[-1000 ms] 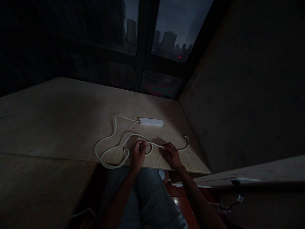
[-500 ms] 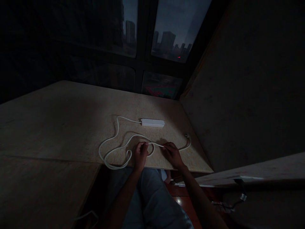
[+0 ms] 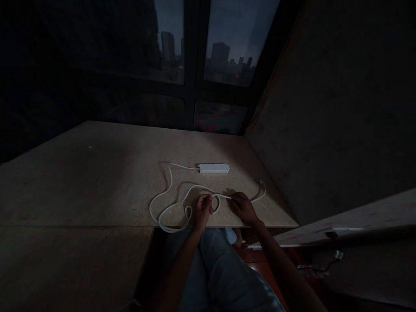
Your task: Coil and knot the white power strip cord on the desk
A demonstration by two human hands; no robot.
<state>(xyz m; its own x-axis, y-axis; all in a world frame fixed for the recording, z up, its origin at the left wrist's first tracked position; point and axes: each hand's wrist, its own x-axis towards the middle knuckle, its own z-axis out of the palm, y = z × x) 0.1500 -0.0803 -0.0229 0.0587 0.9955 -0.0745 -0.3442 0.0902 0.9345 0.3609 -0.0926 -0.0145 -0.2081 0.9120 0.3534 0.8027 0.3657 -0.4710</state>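
Observation:
Near the table's front edge, my left hand (image 3: pixel 203 207) is closed on a white power cord (image 3: pixel 170 175). My right hand (image 3: pixel 243 207) pinches the same cord a short way to the right, and a stretch of it runs between the two hands. Beyond them lies a white power strip (image 3: pixel 213 168), its long side facing me. From its left end the cord winds over the table in loose loops, some reaching the front edge beside my left hand. Past my right hand the cord curves up to its plug end (image 3: pixel 260 182), which is dim and hard to make out.
The pale table (image 3: pixel 136 147) meets a wall (image 3: pixel 325 130) on the right and a dark-framed window (image 3: pixel 191 65) at the back. A lower-left surface (image 3: pixel 71 255) adjoins it. My legs (image 3: pixel 224 268) are below the front edge. A dark cable (image 3: pixel 325 269) lies at lower right.
The view has shifted slightly, so the table things appear farther right. Both hands keep their hold on the cord, with little change between them. The power strip stays in place on the table.

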